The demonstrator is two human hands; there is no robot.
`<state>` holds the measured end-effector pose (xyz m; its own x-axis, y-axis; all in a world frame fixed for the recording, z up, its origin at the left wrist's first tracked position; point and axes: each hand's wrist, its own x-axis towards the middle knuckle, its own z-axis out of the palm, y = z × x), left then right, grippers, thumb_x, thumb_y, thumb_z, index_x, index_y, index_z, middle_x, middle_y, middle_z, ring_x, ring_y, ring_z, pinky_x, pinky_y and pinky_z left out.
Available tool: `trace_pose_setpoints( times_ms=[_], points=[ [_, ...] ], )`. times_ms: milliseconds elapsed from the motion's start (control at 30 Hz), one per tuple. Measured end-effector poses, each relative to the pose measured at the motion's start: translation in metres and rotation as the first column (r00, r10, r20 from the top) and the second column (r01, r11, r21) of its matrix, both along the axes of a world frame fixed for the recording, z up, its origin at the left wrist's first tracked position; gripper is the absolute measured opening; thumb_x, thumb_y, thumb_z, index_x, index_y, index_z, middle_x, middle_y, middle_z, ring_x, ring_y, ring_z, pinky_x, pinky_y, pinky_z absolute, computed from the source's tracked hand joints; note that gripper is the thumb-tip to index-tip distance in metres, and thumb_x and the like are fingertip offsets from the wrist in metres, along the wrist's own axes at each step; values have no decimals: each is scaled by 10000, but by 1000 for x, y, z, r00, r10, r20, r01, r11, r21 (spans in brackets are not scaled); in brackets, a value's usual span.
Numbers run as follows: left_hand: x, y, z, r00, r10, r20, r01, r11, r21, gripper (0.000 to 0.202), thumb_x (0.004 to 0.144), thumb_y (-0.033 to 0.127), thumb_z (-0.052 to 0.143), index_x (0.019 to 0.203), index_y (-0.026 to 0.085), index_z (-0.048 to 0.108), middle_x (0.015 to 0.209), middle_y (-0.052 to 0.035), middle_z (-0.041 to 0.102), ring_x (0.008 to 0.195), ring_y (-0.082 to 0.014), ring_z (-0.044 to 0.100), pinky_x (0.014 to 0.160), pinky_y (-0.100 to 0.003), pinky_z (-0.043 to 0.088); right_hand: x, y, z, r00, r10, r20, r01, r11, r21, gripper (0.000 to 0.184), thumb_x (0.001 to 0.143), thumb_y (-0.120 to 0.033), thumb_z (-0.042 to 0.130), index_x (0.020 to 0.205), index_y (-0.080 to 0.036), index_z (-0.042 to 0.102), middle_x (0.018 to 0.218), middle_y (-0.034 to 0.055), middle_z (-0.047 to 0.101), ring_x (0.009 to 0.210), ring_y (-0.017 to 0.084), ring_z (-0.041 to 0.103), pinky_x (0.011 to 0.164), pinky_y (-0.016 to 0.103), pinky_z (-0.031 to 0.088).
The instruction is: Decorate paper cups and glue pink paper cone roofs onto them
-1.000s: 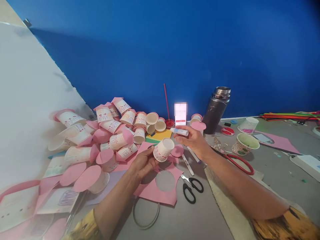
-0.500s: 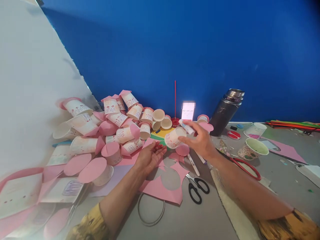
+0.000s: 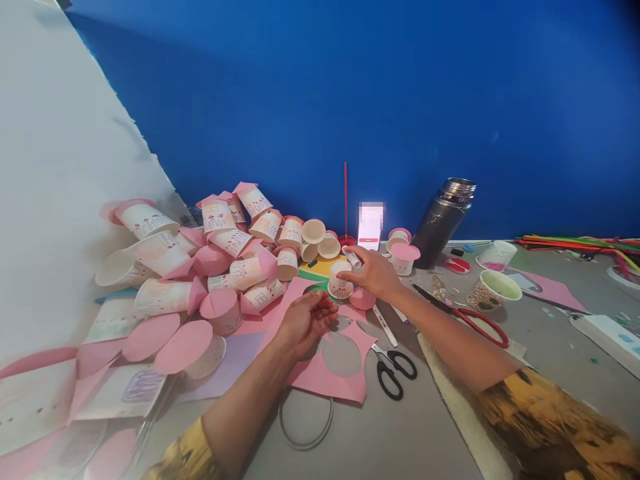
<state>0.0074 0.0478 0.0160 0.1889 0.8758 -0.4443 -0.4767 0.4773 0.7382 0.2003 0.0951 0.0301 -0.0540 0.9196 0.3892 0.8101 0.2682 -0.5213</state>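
Note:
My right hand point(image 3: 373, 273) holds a small white tube with a blue-marked label, like a glue stick point(image 3: 353, 257), between thumb and fingers. Just under it is a paper cup point(image 3: 341, 285), turned bottom up, with small red drawings on its side; the thumb overlaps the cup's top edge, and I cannot tell whether it grips it. Beside the cup my left hand point(image 3: 307, 323) is palm up, fingers loosely curled and apart, with nothing in it. A folded pink paper round point(image 3: 363, 298) lies at the cup's right. Beneath the left hand spreads a pink paper sheet point(image 3: 327, 383) with round cut-outs.
Decorated paper cups with pink paper tops point(image 3: 253, 270) are heaped on the left. Black-handled scissors point(image 3: 395, 373), a white marker point(image 3: 385, 327) and red-handled scissors point(image 3: 483, 325) lie nearby. Behind stand a lit phone point(image 3: 370, 227) and a dark flask point(image 3: 443, 223).
The cup, tilted in my right hand before, now stands bottom up and lower. My right hand has moved left with the tube, which is lower. My left hand stays open beside the cup.

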Motion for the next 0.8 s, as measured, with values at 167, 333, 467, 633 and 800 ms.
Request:
trace_pose_setpoints(
  times_ms=[167,333,467,633,800],
  points=[
    [6,-13,9,925,-240,-295,298,940,167,98,877,177,660,785,145,646,746,-52,688,655,-158,670,651,-283,542,16,1,14,984,60,-167,-52,997,53,507,812,-488,772,1262,-273,677,1201,50,759,988,267,706,837,379,538],
    [24,-24,16,431,-31,-902,671,680,297,93,897,195,570,897,192,663,892,-52,710,774,-203,664,707,-331,505,43,-11,14,923,6,-385,43,992,120,318,815,-394,714,1087,-232,743,947,35,778,796,231,692,744,350,521],
    [50,-18,14,30,248,-968,869,472,148,344,873,64,521,1184,184,607,1269,-148,618,1029,-290,672,843,-408,511,63,-28,-1,902,-64,-427,124,986,115,305,832,-399,651,1043,-203,750,961,61,770,766,231,680,726,354,519],
    [82,0,7,12,213,-977,872,476,115,561,805,51,612,1332,230,536,1255,-168,569,1166,-383,610,956,-511,479,72,-43,-11,886,-74,-459,130,987,91,297,832,-383,639,1044,-203,743,910,53,778,730,216,680,703,329,526],
    [95,16,1,200,182,-963,800,537,268,556,700,39,729,1209,235,626,1011,-136,615,1200,-423,579,1035,-489,423,74,-47,-6,887,-29,-461,75,994,83,286,838,-350,648,1069,-212,744,924,35,777,651,178,655,692,315,523]
  ],
)
